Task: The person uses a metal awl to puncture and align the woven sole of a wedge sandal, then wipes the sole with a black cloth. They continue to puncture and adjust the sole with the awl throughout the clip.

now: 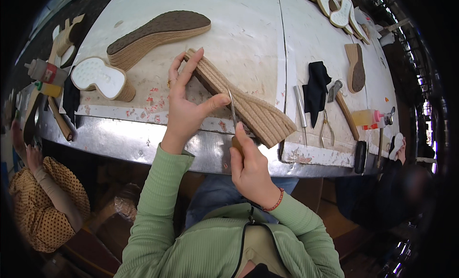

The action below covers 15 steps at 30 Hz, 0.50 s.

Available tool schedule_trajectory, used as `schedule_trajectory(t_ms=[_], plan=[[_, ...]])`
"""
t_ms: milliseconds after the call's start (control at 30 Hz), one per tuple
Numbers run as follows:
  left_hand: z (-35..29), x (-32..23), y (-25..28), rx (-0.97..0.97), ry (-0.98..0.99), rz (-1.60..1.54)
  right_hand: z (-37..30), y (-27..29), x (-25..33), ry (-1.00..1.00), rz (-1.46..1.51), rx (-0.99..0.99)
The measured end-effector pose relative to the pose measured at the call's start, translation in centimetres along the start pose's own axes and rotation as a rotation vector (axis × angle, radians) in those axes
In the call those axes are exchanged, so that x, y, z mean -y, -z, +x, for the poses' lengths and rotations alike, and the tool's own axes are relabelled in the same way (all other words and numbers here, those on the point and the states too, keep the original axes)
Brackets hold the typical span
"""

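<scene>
A wedge shoe sole (260, 110) wrapped in tan braided rope is held on its side over the table's near edge. My left hand (185, 108) grips its upper end, fingers at the tip and thumb along its dark bottom side. In my right hand (253, 170) is a narrow-bladed knife (233, 107), its yellowish handle mostly hidden by the fingers. The blade points away from me and lies against the rope side, close to my left thumb. Beyond my left hand lies another rope wedge sole (160, 31), dark bottom up. A white-topped sole (103, 79) sits to its left.
Right of my hands lie a metal file (300, 105), a black cloth (316, 89), pliers (327, 129), a hammer (345, 105) and a bottle of yellow liquid (366, 117). More soles (340, 14) are at the far right. Other people sit on both sides.
</scene>
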State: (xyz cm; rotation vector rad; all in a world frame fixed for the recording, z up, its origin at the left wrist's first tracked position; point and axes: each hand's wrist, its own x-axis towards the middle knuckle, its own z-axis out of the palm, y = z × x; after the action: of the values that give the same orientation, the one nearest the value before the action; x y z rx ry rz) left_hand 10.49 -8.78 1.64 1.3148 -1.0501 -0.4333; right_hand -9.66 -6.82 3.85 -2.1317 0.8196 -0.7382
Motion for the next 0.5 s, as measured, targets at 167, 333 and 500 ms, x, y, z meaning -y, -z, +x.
schedule_trajectory(t_ms=[167, 333, 500], plan=[[0.1, -0.1, 0.0, -0.009, -0.015, 0.016, -0.8, 2.0, 0.6, -0.214, 0.211, 0.005], [0.1, -0.5, -0.1, -0.015, 0.007, -0.054, 0.9, 3.9, 0.6, -0.129, 0.207, -0.018], [0.2, -0.4, -0.6, -0.046, 0.003, -0.078, 1.0, 4.4, 0.4, -0.107, 0.179, 0.079]])
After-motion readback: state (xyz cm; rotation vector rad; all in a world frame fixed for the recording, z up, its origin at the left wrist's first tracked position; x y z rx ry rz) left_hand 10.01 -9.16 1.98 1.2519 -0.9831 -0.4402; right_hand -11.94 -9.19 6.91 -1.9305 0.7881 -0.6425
